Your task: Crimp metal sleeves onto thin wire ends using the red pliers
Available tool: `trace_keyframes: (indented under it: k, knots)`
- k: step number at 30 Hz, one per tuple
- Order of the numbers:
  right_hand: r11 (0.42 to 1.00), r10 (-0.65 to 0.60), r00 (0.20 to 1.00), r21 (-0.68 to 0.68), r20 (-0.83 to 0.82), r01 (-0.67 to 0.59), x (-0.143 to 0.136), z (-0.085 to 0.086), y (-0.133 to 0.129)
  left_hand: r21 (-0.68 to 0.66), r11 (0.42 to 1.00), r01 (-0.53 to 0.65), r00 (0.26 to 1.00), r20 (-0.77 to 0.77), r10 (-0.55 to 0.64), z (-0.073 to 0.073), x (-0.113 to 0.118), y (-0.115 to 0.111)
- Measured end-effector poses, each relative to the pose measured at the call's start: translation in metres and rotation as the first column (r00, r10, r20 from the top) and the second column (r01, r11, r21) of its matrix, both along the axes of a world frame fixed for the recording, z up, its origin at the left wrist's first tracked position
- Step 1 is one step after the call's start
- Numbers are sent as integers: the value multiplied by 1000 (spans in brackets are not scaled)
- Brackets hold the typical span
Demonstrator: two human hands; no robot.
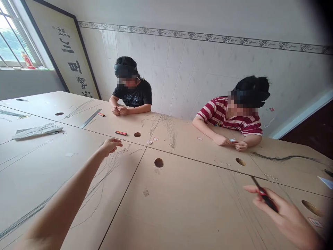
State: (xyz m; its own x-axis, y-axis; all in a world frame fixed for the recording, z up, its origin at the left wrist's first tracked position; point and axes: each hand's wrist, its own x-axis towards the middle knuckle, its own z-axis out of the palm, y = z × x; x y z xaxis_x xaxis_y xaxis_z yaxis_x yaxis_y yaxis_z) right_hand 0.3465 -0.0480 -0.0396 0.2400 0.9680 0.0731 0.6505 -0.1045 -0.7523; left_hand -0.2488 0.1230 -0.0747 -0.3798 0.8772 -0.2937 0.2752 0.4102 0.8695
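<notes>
Our left hand reaches over the table with fingers curled in together; we cannot tell whether they pinch anything. The thin wires pass just beside it: their tipped ends lie at its three o'clock, and their long axis runs from eight o'clock up towards two. The left hand is much the nearer one. Our right hand, well apart between three and four o'clock, grips a red-handled tool (too blurred for us to name), its dark tip between ten and eleven. Farther from the left hand, we see a red-and-black stick between one and two o'clock, a co-worker in black at one, and a co-worker in stripes between two and three.
</notes>
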Motion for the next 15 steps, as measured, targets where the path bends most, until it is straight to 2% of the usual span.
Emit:
trace_keyframes:
  k: [3,5,7,9,11,15]
  knots:
    - [963,247,963,-82,-111,-256,-66,4,33,83,996,-31,1000,8,30,-4,2,1]
    - [908,392,895,-67,-214,-414,-116,9,51,134,989,-57,998,13,56,-9,3,-1]
    - [858,476,815,-30,-329,-513,-162,12,65,163,984,-76,997,21,74,-13,5,-3]
    - [830,496,736,4,-461,-557,-199,12,75,179,980,-88,996,30,84,-16,5,-4]
    - [816,427,642,-35,-637,-577,-228,10,85,198,975,-100,995,33,95,-16,5,-5]
    - [786,335,532,-81,-777,-613,-270,-3,105,232,968,-100,995,22,97,-12,7,-7]
